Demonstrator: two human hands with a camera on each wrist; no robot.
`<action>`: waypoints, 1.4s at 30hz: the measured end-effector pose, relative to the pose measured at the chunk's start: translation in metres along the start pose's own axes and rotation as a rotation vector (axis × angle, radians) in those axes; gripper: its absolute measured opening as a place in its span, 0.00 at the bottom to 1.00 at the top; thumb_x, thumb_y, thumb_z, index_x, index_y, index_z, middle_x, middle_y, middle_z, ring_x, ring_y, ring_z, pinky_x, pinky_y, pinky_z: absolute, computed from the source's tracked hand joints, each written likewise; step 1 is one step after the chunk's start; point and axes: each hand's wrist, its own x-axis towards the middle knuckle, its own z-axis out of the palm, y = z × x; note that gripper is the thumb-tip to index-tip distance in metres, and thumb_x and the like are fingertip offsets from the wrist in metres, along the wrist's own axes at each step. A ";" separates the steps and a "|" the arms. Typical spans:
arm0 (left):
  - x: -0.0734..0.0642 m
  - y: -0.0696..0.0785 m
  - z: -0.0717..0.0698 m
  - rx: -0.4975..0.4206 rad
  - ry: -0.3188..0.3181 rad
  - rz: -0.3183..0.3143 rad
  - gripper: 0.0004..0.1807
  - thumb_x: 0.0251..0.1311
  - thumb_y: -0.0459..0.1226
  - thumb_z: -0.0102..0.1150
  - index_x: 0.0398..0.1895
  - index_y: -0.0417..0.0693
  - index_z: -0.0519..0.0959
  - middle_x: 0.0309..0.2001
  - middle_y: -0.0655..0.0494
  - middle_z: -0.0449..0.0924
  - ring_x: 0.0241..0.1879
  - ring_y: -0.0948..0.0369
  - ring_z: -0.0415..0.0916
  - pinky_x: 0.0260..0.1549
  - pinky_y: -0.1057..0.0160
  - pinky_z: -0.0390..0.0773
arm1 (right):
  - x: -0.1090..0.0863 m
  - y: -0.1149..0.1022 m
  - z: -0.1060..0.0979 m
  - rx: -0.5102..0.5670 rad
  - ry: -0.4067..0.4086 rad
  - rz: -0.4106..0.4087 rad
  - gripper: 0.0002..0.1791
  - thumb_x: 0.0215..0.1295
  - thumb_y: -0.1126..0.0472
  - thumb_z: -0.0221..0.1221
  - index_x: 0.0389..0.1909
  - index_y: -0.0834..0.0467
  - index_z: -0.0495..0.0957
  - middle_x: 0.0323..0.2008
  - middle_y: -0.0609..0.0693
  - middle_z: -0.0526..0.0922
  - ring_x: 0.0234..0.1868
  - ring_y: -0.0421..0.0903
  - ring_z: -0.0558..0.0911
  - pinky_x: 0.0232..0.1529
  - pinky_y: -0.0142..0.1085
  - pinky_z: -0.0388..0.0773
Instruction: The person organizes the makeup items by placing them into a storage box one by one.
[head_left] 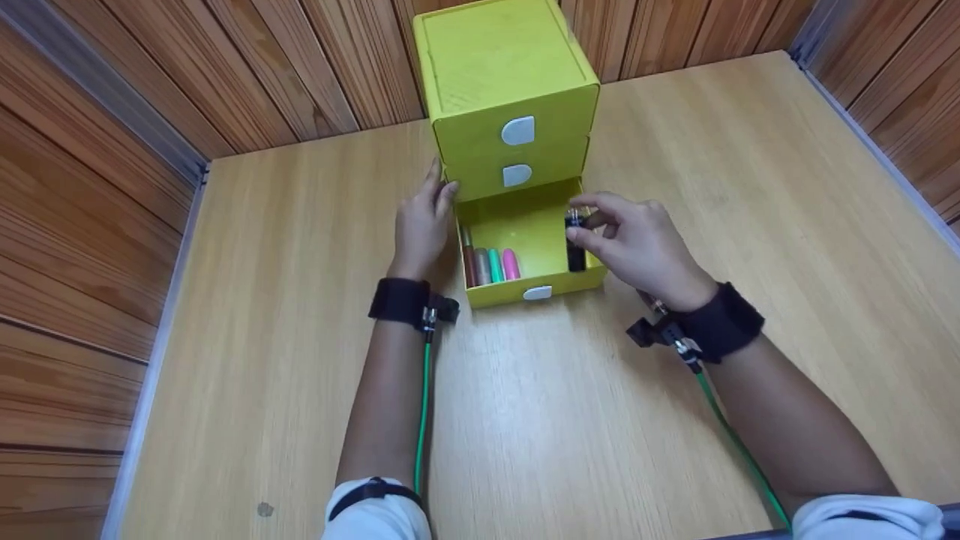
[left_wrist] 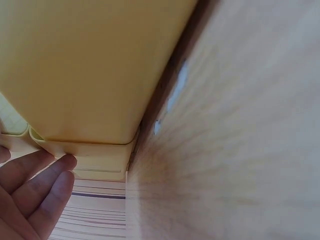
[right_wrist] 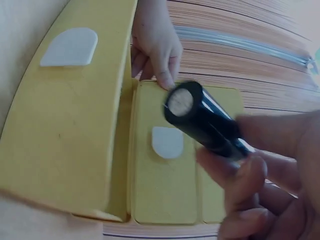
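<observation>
My right hand [head_left: 645, 240] pinches a black lipstick tube [head_left: 576, 255] between thumb and fingers, over the right side of the pulled-out bottom drawer [head_left: 495, 295]. In the right wrist view the lipstick tube [right_wrist: 212, 127] shows a pale round label on its end. The drawer belongs to a yellow drawer cabinet [head_left: 510, 60]. Several slim tubes stand along the drawer's left front, among them a green tube [head_left: 495, 265] and a pink tube [head_left: 511, 264]. My left hand [head_left: 421, 232] rests against the cabinet's left side, fingers extended along it, thumb by the front corner.
Two upper drawers with white handles [head_left: 517, 130] are closed above the pulled-out one. A wood-panelled wall [head_left: 300, 67] stands behind the cabinet on the wooden table [head_left: 300, 337]. Green cables [head_left: 424, 405] run along both forearms.
</observation>
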 end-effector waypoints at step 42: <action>-0.001 0.000 0.000 -0.006 -0.008 -0.009 0.35 0.69 0.59 0.40 0.75 0.56 0.56 0.18 0.53 0.65 0.12 0.62 0.53 0.21 0.63 0.67 | 0.056 0.022 0.081 -0.174 -0.413 0.175 0.21 0.62 0.55 0.67 0.54 0.58 0.81 0.42 0.52 0.84 0.34 0.47 0.80 0.37 0.41 0.75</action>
